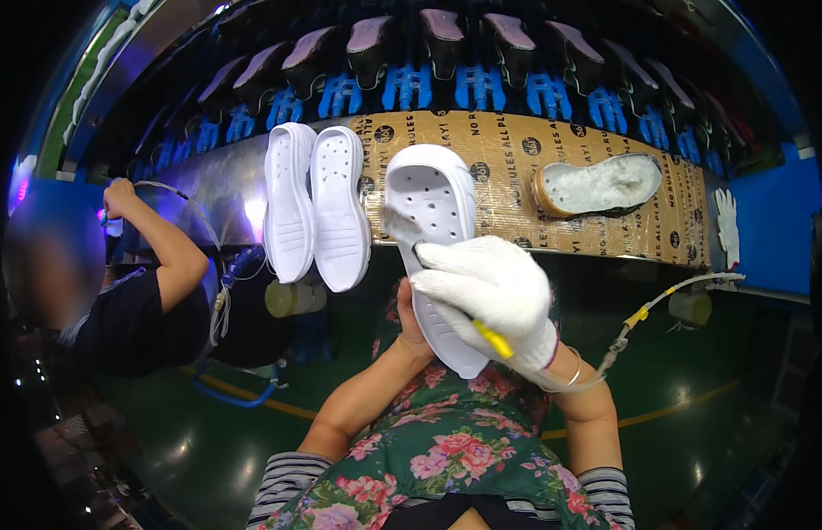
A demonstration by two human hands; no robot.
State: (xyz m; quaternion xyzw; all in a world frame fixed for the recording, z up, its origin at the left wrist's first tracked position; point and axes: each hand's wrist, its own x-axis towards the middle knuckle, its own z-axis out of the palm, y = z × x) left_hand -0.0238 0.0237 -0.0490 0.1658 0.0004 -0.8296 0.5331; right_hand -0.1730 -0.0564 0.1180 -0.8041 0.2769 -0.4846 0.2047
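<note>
A white shoe sole [433, 196] with holes in its heel is held up in front of me, tilted, its far end over the bench. My bare left hand [412, 320] grips its left edge from below; the fingers under it are hidden. In a white knit glove, my right hand [486, 287] is closed around a brush [400, 226], whose grey bristles lie over the inside of the sole. From the brush's yellow rear fitting [493, 338] a clear tube runs off to the right. Left of the held sole, two more white soles [290, 203] [339, 208] lie side by side.
Cardboard [508, 141] covers the bench; on it lies a used sole [605, 184] coated with whitish residue. A white glove [727, 228] is at the right. Behind, shoe lasts [444, 40] stand in blue holders [407, 87]. A co-worker's arm [164, 238] is at the left.
</note>
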